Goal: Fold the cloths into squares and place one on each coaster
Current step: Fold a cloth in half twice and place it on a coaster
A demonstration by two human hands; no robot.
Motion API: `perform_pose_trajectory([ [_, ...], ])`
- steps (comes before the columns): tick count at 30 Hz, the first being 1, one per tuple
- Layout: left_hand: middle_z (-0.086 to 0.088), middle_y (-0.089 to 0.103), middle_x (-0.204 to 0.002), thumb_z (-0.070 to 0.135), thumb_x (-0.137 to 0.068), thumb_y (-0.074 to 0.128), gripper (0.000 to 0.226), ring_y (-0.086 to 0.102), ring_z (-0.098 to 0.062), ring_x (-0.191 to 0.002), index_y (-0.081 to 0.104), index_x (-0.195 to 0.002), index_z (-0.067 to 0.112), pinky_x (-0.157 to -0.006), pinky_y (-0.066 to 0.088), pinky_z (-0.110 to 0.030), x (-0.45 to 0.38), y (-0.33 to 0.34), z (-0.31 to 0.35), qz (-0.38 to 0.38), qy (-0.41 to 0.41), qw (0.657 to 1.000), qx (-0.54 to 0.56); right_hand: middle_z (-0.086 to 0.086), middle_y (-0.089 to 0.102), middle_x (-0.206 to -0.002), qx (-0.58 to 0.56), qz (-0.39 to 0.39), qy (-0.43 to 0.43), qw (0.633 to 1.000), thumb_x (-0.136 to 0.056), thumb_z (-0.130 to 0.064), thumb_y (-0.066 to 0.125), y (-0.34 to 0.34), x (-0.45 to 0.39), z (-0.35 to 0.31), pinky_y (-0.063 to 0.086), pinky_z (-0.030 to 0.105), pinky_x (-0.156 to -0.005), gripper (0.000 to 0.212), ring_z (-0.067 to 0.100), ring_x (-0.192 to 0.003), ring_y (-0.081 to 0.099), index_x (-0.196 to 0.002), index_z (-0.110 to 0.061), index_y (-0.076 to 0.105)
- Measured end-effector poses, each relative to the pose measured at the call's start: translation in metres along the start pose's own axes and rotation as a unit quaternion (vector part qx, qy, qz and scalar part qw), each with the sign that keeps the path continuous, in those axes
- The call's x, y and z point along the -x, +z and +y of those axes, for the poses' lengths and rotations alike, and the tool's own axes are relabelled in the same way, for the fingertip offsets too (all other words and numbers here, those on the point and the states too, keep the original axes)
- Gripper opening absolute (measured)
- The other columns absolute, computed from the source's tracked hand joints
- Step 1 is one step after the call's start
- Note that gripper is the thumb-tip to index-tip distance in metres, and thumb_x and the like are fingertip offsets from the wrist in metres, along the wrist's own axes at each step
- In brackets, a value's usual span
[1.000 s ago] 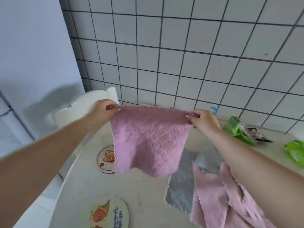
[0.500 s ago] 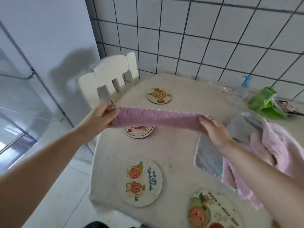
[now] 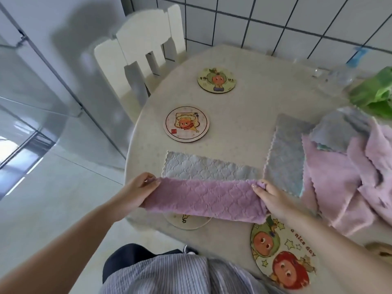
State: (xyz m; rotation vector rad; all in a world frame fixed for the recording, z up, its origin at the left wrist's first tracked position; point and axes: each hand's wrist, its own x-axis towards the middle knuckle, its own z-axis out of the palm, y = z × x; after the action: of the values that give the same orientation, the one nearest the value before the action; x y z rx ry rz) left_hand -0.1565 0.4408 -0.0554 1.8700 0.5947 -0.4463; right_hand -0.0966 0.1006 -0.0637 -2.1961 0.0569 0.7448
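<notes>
White wall tiles (image 3: pixel 265 15) with dark grout run behind a pale round table (image 3: pixel 244 115), and a white chair (image 3: pixel 144 45) stands at its far left edge. Both hands hold one pink cloth (image 3: pixel 203 198) stretched over the near edge of the table. The left hand (image 3: pixel 135 194) pinches its left end, fingers curled round the fabric; the right hand (image 3: pixel 273 200) pinches the right end the same way. The cloth's grey underside lies flat on the table just beyond the hands, with the pink part turned back over it.

A coaster (image 3: pixel 188 222) peeks out from under the cloth's near edge. A larger coaster (image 3: pixel 282 253) lies close to the right wrist, and two more sit farther off, one (image 3: pixel 186 124) in the middle left and one (image 3: pixel 216 80) toward the wall. To the right, a grey cloth (image 3: pixel 284 153) lies flat, touching a rumpled heap of pink cloths (image 3: pixel 350 179). Something green (image 3: pixel 375 96), blurred, sits beyond the heap.
</notes>
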Motion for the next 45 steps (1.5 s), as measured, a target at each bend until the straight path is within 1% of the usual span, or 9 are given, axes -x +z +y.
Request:
perform_pose_trajectory([
  [5,-0.006,0.059,-0.092,0.027,-0.09,0.057,0.014,0.056,-0.017,-0.079,0.059,-0.096,0.014,-0.062,0.05,-0.027,-0.022,0.002,0.009,0.023,-0.016,0.998,0.059,-0.006,0.053,-0.124,0.006,0.054,0.014,0.998,-0.096,-0.034,0.041,0.0,-0.017,-0.005,0.035,0.034,-0.096,0.032,0.016,-0.119,0.047,-0.123,-0.018,0.05],
  [10,-0.004,0.056,-0.084,0.023,-0.09,0.056,0.005,0.053,-0.016,-0.073,0.06,-0.089,0.019,-0.058,0.044,-0.026,-0.05,0.004,0.02,0.036,-0.023,0.998,0.04,-0.004,0.055,-0.074,0.016,0.092,0.021,0.995,-0.096,-0.034,0.042,-0.004,-0.036,-0.006,0.037,0.025,-0.059,0.016,0.012,-0.067,0.052,-0.091,-0.023,0.052],
  [13,-0.001,0.06,-0.089,0.027,-0.09,0.056,0.008,0.057,-0.016,-0.079,0.058,-0.093,0.02,-0.066,0.047,-0.03,-0.064,0.009,0.022,0.064,-0.001,0.997,-0.041,-0.002,0.054,-0.072,0.017,0.102,0.024,0.994,-0.096,-0.033,0.042,-0.005,-0.041,-0.006,0.036,0.024,-0.055,0.019,0.012,-0.064,0.05,-0.087,-0.019,0.052],
  [19,0.004,0.06,-0.101,0.031,-0.09,0.056,0.029,0.057,-0.016,-0.09,0.053,-0.116,0.019,-0.078,0.049,-0.032,-0.081,0.014,0.027,0.071,0.007,0.994,-0.084,-0.011,0.057,-0.087,0.01,0.134,0.038,0.99,-0.095,-0.034,0.043,-0.004,-0.048,-0.003,0.036,0.018,-0.061,0.015,0.0,-0.078,0.049,-0.095,-0.023,0.053],
  [22,0.002,0.059,-0.105,0.032,-0.09,0.056,0.032,0.056,-0.019,-0.095,0.052,-0.118,0.018,-0.082,0.048,-0.033,-0.088,0.015,0.027,0.074,0.005,0.991,-0.114,-0.007,0.058,-0.085,0.009,0.135,0.049,0.99,-0.095,-0.034,0.043,-0.004,-0.049,-0.003,0.038,0.021,-0.06,0.016,0.007,-0.077,0.052,-0.093,-0.022,0.053],
  [33,0.006,0.056,-0.099,0.031,-0.088,0.059,0.034,0.054,-0.013,-0.091,0.047,-0.118,0.019,-0.075,0.042,-0.027,-0.08,0.022,0.029,0.12,0.046,0.987,-0.094,0.003,0.063,-0.087,-0.027,0.163,0.031,0.986,-0.095,-0.032,0.042,0.001,-0.044,0.0,0.046,0.033,-0.068,0.016,0.023,-0.082,0.06,-0.097,-0.021,0.053],
  [39,0.003,0.059,-0.104,0.033,-0.087,0.06,0.036,0.053,-0.014,-0.092,0.046,-0.117,0.019,-0.069,0.041,-0.025,-0.087,0.023,0.029,0.122,0.03,0.988,-0.087,0.012,0.063,-0.086,-0.009,0.155,0.055,0.986,-0.094,-0.032,0.045,-0.001,-0.051,-0.002,0.041,0.029,-0.06,0.023,0.025,-0.075,0.058,-0.093,-0.011,0.054],
  [42,0.003,0.059,-0.107,0.039,-0.086,0.058,0.046,0.057,-0.016,-0.09,0.04,-0.126,0.023,-0.059,0.041,-0.021,-0.086,0.022,0.032,0.108,0.019,0.991,-0.08,-0.001,0.06,-0.093,-0.001,0.144,0.06,0.988,-0.092,-0.035,0.049,-0.002,-0.051,-0.002,0.044,0.029,-0.067,0.027,0.016,-0.081,0.058,-0.108,-0.013,0.05],
  [45,0.006,0.05,-0.113,0.038,-0.087,0.056,0.06,0.057,-0.012,-0.088,0.026,-0.138,0.033,-0.066,0.048,-0.024,-0.076,0.019,0.034,0.063,0.031,0.996,-0.059,-0.01,0.044,-0.115,-0.034,0.146,0.038,0.988,-0.089,-0.032,0.057,-0.001,-0.043,-0.002,0.037,0.025,-0.087,0.049,0.007,-0.099,0.047,-0.133,-0.024,0.036],
])
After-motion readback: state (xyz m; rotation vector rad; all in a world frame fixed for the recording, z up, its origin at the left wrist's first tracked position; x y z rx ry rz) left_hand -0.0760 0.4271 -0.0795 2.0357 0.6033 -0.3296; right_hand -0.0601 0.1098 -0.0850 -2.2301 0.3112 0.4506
